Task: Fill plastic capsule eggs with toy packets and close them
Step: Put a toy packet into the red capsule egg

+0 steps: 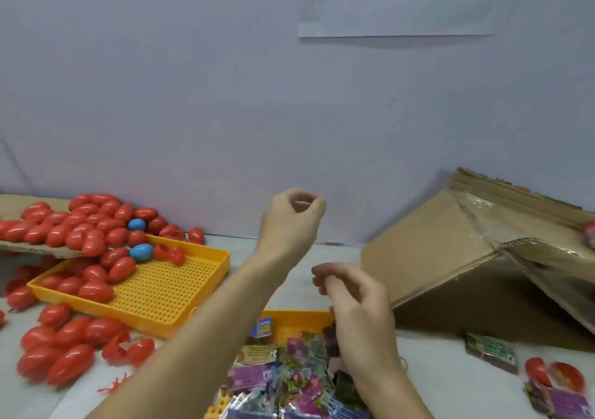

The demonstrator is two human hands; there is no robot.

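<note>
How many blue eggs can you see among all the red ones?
2. One blue egg sits in the red pile on the cardboard flap; the other blue egg lies at the yellow tray's back edge. More may be buried.

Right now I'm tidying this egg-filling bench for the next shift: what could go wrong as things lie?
1. Red eggs lie loose on the table's left part; they could roll off or get knocked.
2. The heap on the cardboard sheet spills into the yellow tray; a bump might scatter more.
3. The tilted cardboard box could tip onto the stray packet.
</note>
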